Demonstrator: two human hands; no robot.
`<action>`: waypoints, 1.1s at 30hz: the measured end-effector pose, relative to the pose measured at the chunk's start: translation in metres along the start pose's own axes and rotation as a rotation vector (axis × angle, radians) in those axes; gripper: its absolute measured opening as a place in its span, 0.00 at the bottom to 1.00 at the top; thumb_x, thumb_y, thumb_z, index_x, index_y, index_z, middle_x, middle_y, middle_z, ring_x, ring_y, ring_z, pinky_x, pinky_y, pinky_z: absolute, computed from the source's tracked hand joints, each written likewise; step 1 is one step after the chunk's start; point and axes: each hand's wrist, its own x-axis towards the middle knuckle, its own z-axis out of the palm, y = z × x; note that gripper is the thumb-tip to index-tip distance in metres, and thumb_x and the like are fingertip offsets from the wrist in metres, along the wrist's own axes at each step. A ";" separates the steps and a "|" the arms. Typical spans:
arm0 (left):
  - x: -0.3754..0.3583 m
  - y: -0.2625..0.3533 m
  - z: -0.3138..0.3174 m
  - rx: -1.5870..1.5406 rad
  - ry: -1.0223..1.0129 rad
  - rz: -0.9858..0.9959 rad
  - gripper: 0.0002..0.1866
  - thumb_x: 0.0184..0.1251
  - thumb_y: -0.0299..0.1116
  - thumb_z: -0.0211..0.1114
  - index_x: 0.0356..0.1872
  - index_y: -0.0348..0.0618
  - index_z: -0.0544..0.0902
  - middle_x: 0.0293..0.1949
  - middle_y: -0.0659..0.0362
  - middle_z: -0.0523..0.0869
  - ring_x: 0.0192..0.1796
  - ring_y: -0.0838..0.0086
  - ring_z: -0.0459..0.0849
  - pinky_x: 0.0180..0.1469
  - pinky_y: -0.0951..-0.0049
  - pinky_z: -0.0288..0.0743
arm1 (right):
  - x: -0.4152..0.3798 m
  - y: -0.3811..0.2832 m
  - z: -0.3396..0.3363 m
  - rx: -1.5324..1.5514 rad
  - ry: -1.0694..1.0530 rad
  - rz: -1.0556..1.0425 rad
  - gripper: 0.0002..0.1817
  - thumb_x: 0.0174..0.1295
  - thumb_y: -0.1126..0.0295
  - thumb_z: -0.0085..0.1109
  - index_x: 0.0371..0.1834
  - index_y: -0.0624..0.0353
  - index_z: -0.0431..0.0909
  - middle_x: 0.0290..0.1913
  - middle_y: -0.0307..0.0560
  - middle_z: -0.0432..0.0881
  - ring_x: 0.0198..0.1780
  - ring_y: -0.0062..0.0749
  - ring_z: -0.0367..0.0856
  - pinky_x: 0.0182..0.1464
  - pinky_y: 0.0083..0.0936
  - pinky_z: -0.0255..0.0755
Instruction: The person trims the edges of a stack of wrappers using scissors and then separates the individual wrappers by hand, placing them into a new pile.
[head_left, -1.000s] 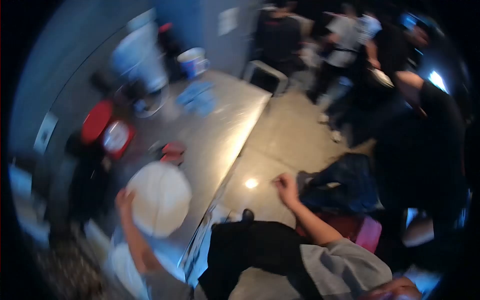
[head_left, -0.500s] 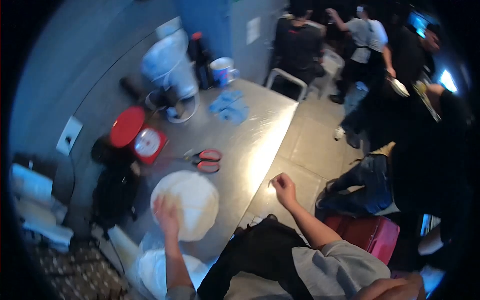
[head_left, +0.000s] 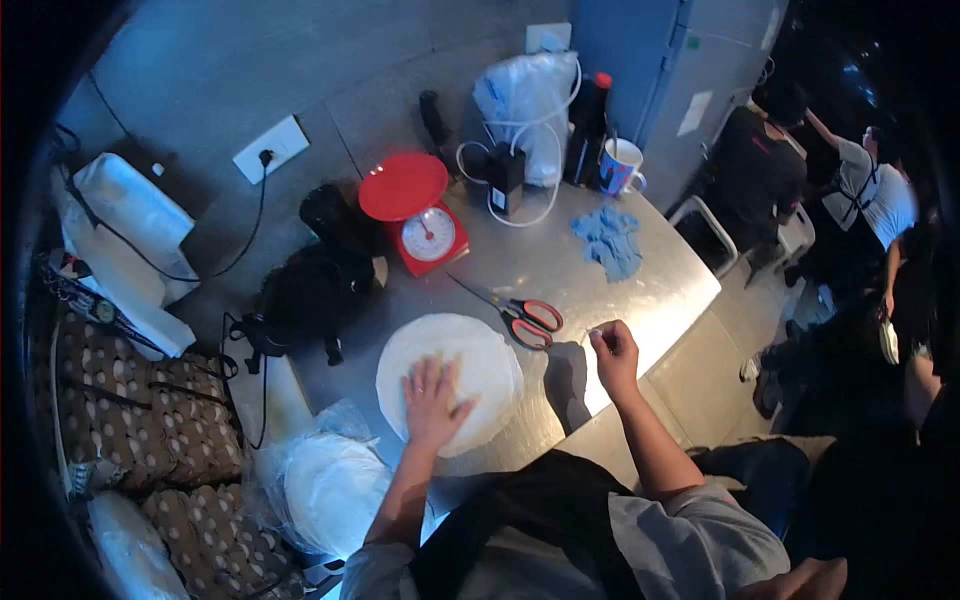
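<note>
Lower left of the frame, a bagged stack of wrappers (head_left: pixel 335 490) sits within easy reach. At centre, the left hand (head_left: pixel 436 398) lies flat, fingers spread, pinning a round white wrapper (head_left: pixel 470 355) to the steel table (head_left: pixel 640 290). Red-handled scissors (head_left: pixel 525 318) lie just beside. The right hand (head_left: pixel 612 347) is loosely clenched, pinching something too small to tell.

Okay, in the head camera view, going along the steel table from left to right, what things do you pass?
Black bag → red kitchen scale → round white wrapper sheet under the left hand → red-handled scissors → right hand, with the blue gloves behind it.
</note>
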 end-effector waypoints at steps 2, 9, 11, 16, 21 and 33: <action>-0.006 0.015 0.007 -0.021 -0.022 0.045 0.41 0.59 0.59 0.57 0.71 0.53 0.60 0.74 0.49 0.52 0.75 0.47 0.47 0.72 0.42 0.36 | 0.012 0.003 0.001 0.017 -0.017 0.004 0.04 0.57 0.78 0.61 0.30 0.61 0.74 0.25 0.40 0.73 0.26 0.21 0.72 0.32 0.19 0.68; -0.022 0.031 -0.008 -0.064 0.100 -0.068 0.39 0.60 0.58 0.59 0.70 0.51 0.63 0.72 0.48 0.55 0.74 0.47 0.48 0.71 0.44 0.41 | 0.048 0.029 0.005 0.102 -0.077 -0.054 0.05 0.58 0.80 0.60 0.32 0.63 0.73 0.25 0.37 0.74 0.28 0.18 0.72 0.34 0.18 0.69; -0.034 0.035 -0.005 -0.060 0.056 -0.111 0.39 0.60 0.58 0.59 0.69 0.50 0.63 0.72 0.49 0.56 0.74 0.49 0.49 0.72 0.44 0.41 | 0.069 0.031 0.009 -0.008 -0.067 -0.109 0.06 0.58 0.80 0.60 0.34 0.63 0.72 0.25 0.38 0.74 0.28 0.20 0.72 0.34 0.20 0.69; -0.076 0.052 -0.002 -0.077 -0.029 -0.164 0.38 0.60 0.58 0.58 0.70 0.54 0.63 0.72 0.53 0.57 0.74 0.54 0.52 0.72 0.46 0.44 | 0.131 0.046 0.041 -0.369 -0.154 -0.364 0.10 0.55 0.77 0.61 0.39 0.65 0.74 0.33 0.49 0.81 0.36 0.34 0.79 0.39 0.30 0.72; -0.104 0.054 0.024 -0.015 0.206 -0.116 0.21 0.61 0.43 0.58 0.55 0.51 0.75 0.57 0.57 0.74 0.65 0.62 0.69 0.67 0.56 0.61 | 0.152 0.048 0.082 -0.762 -0.307 -0.737 0.11 0.49 0.75 0.57 0.37 0.61 0.81 0.39 0.58 0.81 0.43 0.56 0.78 0.45 0.46 0.71; -0.151 0.052 -0.012 -0.220 0.600 -0.356 0.19 0.58 0.30 0.62 0.52 0.44 0.74 0.53 0.53 0.77 0.55 0.56 0.74 0.65 0.58 0.62 | 0.075 -0.037 0.146 -0.620 -0.677 -0.841 0.18 0.46 0.80 0.63 0.43 0.65 0.79 0.46 0.54 0.79 0.48 0.50 0.77 0.49 0.39 0.71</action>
